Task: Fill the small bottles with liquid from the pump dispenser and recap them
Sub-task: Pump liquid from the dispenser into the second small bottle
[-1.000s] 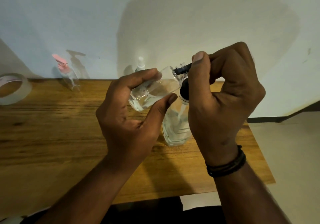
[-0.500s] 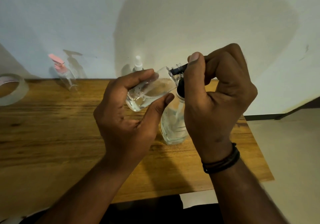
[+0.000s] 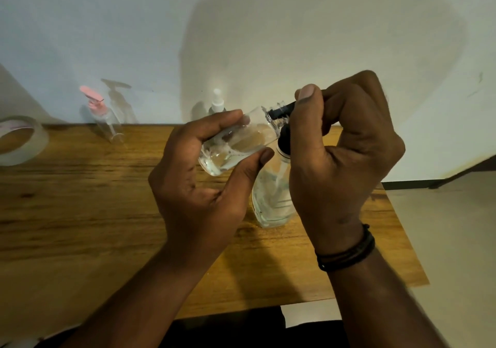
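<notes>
Head view: the left hand [image 3: 204,186] holds a small clear bottle [image 3: 236,146] tilted almost on its side, fingers curled over the top of it and the thumb pressed against its underside, with the open threaded neck pointing right. A little clear liquid lies along the bottle's lower wall. The right hand [image 3: 346,159] is curled round the black pump head of the dispenser [image 3: 271,202], thumb on top, and the black nozzle [image 3: 280,110] reaches into the small bottle's mouth. The dispenser, clear-bodied with a black collar, stands upright on the wooden table [image 3: 80,213] just below the small bottle, partly hidden by the right hand; it is partly filled with clear liquid. A dark corded bracelet [image 3: 346,253] circles the right wrist. At the table's far edge, against the pale wall, a clear bottle with a pink pump [image 3: 103,116] stands to the left, and a white-topped spray bottle [image 3: 217,103] shows just behind the left hand's fingers. A roll of clear tape [image 3: 20,139] lies at the far left edge.
</notes>
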The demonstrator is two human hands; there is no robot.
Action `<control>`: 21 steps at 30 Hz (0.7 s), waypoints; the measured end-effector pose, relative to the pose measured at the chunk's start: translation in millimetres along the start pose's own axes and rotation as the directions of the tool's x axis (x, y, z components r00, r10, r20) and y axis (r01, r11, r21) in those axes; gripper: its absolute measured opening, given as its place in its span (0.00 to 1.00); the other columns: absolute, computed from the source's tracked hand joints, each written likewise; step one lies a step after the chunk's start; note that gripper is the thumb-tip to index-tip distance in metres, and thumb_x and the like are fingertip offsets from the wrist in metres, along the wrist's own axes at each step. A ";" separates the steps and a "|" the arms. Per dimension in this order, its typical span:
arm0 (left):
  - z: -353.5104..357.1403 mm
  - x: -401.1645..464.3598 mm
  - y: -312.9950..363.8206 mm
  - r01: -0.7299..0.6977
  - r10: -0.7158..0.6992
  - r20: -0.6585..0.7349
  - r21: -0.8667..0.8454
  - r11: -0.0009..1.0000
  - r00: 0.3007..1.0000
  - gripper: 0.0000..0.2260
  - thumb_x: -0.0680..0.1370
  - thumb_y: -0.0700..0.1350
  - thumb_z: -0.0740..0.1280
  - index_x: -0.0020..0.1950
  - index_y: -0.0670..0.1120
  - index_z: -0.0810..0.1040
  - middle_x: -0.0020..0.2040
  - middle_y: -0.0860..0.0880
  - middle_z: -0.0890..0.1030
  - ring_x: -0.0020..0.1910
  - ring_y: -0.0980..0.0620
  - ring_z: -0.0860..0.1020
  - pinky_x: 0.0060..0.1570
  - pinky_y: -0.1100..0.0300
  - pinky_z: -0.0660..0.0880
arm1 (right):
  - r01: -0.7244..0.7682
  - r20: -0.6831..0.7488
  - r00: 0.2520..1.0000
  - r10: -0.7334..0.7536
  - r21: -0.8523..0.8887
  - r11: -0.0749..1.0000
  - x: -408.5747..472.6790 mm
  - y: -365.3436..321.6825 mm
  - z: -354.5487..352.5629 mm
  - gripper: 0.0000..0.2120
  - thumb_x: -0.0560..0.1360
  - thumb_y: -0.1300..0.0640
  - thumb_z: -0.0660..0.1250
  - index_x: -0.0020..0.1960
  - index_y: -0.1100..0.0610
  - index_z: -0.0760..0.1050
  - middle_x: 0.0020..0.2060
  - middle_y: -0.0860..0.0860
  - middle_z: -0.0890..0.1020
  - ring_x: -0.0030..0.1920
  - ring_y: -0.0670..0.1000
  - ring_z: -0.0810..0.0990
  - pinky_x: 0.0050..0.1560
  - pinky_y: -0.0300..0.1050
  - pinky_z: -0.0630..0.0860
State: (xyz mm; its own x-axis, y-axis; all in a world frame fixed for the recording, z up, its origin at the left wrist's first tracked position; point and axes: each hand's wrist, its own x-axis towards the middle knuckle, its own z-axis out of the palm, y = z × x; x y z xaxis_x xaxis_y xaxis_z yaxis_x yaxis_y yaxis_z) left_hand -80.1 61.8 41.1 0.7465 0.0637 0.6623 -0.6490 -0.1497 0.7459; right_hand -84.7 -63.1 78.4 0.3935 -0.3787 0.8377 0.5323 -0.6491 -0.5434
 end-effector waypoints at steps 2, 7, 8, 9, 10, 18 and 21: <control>0.2 1.1 0.2 -0.046 0.046 -0.002 0.035 0.998 0.999 0.20 0.74 0.40 0.80 0.62 0.39 0.77 0.58 0.47 0.81 0.60 0.58 0.82 0.59 0.63 0.78 | -0.035 0.006 0.999 0.035 -0.039 0.999 1.6 2.5 -4.0 0.16 0.79 0.69 0.65 0.33 0.60 0.72 0.32 0.51 0.69 0.35 0.41 0.67 0.42 0.28 0.63; 1.3 2.8 0.6 -0.083 0.083 0.001 0.077 0.994 0.997 0.20 0.75 0.41 0.80 0.62 0.39 0.77 0.58 0.49 0.81 0.61 0.61 0.81 0.60 0.66 0.77 | 0.022 -0.006 1.000 -0.022 -0.049 0.999 8.2 -2.8 -3.0 0.15 0.79 0.69 0.66 0.38 0.53 0.70 0.32 0.49 0.70 0.35 0.43 0.68 0.41 0.30 0.64; 1.0 3.0 0.3 -0.096 0.096 0.000 0.081 0.992 0.995 0.20 0.75 0.41 0.80 0.62 0.39 0.76 0.58 0.49 0.80 0.61 0.62 0.80 0.60 0.66 0.77 | 0.029 -0.005 1.000 -0.029 -0.052 0.998 8.4 -2.7 -2.7 0.15 0.79 0.69 0.66 0.39 0.53 0.69 0.32 0.49 0.69 0.35 0.42 0.68 0.41 0.30 0.64; 0.8 3.3 0.3 -0.097 0.098 -0.003 0.079 0.992 0.995 0.20 0.75 0.42 0.80 0.62 0.39 0.76 0.58 0.50 0.80 0.61 0.62 0.80 0.60 0.65 0.77 | 0.034 -0.008 0.999 -0.034 -0.047 0.998 8.7 -3.7 -2.2 0.16 0.79 0.69 0.66 0.39 0.53 0.69 0.32 0.48 0.69 0.35 0.42 0.68 0.41 0.30 0.64; 0.8 3.6 0.3 -0.093 0.094 -0.006 0.072 0.993 0.996 0.20 0.75 0.42 0.80 0.62 0.40 0.76 0.58 0.50 0.80 0.61 0.62 0.80 0.60 0.65 0.78 | 0.037 -0.010 0.999 -0.037 -0.044 0.998 8.9 -3.6 -2.3 0.16 0.79 0.69 0.66 0.39 0.53 0.69 0.32 0.48 0.69 0.35 0.41 0.68 0.41 0.30 0.64; 1.7 1.8 0.9 -0.037 0.038 -0.003 0.052 0.998 0.999 0.19 0.75 0.42 0.79 0.62 0.39 0.77 0.57 0.48 0.81 0.60 0.61 0.81 0.59 0.66 0.77 | 0.004 -0.008 1.000 -0.005 -0.047 0.999 2.2 4.5 -0.2 0.17 0.78 0.70 0.66 0.32 0.62 0.73 0.31 0.52 0.70 0.33 0.44 0.66 0.41 0.29 0.63; 1.7 2.4 1.9 -0.048 0.048 0.006 0.052 0.997 0.999 0.19 0.75 0.42 0.79 0.62 0.40 0.77 0.58 0.50 0.81 0.60 0.62 0.80 0.59 0.66 0.77 | 0.012 0.005 1.000 -0.012 -0.054 0.998 4.9 2.9 -3.1 0.17 0.78 0.70 0.66 0.32 0.60 0.72 0.31 0.52 0.69 0.32 0.45 0.66 0.40 0.30 0.63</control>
State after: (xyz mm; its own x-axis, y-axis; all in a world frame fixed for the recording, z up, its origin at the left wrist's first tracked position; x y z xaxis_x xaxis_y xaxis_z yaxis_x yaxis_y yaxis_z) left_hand -79.2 60.0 44.0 0.7153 0.0504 0.6970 -0.6758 -0.2042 0.7083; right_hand -83.6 -68.8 81.1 0.3910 -0.3677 0.8438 0.4956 -0.6884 -0.5296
